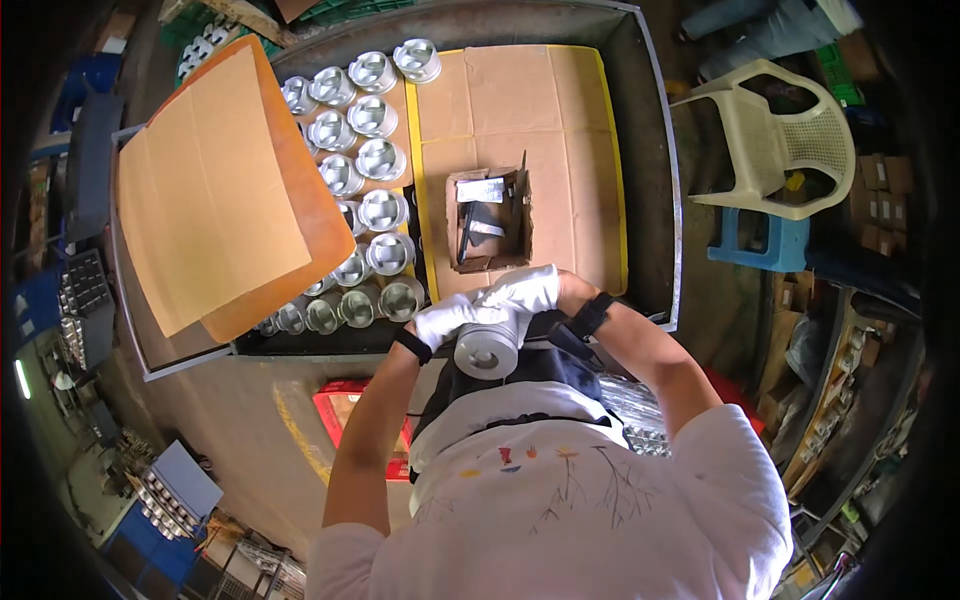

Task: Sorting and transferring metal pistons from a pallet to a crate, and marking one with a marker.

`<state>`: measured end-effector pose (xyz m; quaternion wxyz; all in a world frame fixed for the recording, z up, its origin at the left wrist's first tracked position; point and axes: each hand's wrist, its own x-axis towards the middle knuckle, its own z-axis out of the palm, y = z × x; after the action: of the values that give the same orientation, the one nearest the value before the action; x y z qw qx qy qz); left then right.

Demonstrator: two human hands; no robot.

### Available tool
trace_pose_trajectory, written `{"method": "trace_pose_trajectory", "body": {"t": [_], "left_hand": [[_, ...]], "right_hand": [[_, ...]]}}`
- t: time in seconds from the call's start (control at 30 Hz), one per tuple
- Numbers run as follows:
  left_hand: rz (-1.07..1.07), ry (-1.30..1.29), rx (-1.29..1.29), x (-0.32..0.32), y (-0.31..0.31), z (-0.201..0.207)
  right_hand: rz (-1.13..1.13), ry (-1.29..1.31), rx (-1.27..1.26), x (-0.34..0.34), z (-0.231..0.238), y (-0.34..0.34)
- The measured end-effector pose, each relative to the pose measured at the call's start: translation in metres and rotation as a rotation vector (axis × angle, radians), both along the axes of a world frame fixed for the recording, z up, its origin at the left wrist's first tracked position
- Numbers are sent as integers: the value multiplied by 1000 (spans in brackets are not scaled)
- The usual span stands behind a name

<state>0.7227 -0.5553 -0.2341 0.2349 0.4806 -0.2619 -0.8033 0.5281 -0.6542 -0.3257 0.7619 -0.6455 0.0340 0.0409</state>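
Observation:
A silvery metal piston [487, 352] is held close to my body at the near edge of a large metal bin. Gloved in white, my left hand [448, 318] grips its upper left side. My right hand [524, 291], in a matching glove, is closed over its far side, and the fingertips of both hands meet there, partly hidden. Rows of similar pistons [382, 210] stand in the left part of the bin. Just beyond my hands sits an open cardboard box [523, 262] with a dark tool and a white-labelled item inside.
Cardboard sheets [220, 200] lean over the bin's left side. Yellow-edged cardboard [575, 170] covers its right part. A cream plastic chair [745, 150] and blue stool [765, 240] stand right. A red crate [340, 405] lies on the floor, near left. Another person's legs [750, 30] show far right.

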Motion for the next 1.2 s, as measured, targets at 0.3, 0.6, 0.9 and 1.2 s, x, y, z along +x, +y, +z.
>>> {"method": "trace_pose_trajectory", "body": {"t": [0.3, 0.6, 0.9, 1.2], "left_hand": [[584, 690, 684, -4, 45, -17], [1023, 518, 508, 16, 116, 3], [786, 304, 331, 61, 113, -30], [548, 337, 298, 49, 5, 58]], "right_hand": [[-77, 562, 510, 24, 64, -27], [-463, 1055, -117, 119, -84, -23], [-414, 1024, 608, 99, -57, -31], [-303, 313, -409, 20, 74, -20]]}}
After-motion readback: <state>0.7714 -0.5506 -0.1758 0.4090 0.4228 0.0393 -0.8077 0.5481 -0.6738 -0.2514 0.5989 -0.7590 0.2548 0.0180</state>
